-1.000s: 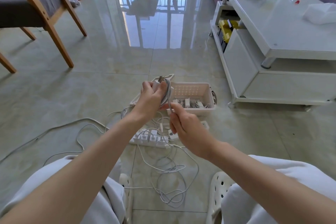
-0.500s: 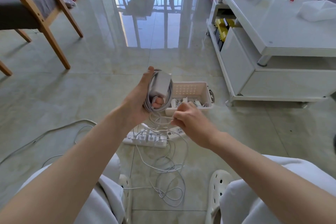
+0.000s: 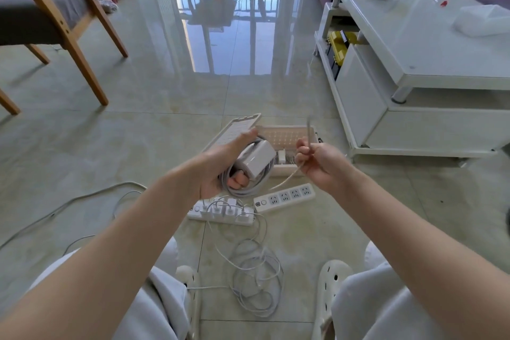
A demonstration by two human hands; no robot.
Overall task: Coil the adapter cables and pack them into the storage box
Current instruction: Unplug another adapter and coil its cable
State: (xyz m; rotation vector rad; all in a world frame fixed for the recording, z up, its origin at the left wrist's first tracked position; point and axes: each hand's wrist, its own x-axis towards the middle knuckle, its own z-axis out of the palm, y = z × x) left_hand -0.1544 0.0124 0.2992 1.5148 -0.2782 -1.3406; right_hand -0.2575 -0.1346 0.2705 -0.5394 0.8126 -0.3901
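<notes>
My left hand (image 3: 218, 168) holds a white power adapter (image 3: 258, 159) with its grey cable (image 3: 248, 188) coiled in loops around it. My right hand (image 3: 320, 163) pinches the free end of that cable (image 3: 309, 130), which sticks up blurred above the fist. Behind both hands, on the floor, sits the white perforated storage box (image 3: 287, 132) with several small adapters inside; its lid (image 3: 234, 130) leans at its left side.
On the floor lie one power strip (image 3: 284, 196) and a second power strip (image 3: 220, 211) with chargers plugged in. Loose cables (image 3: 256, 270) tangle between my feet. A white coffee table (image 3: 414, 63) stands right, a wooden chair (image 3: 55, 22) left.
My left hand has turned the adapter's flat side up and lowered a little. My right hand has moved right and lifted the cable's free end upward, away from the coil.
</notes>
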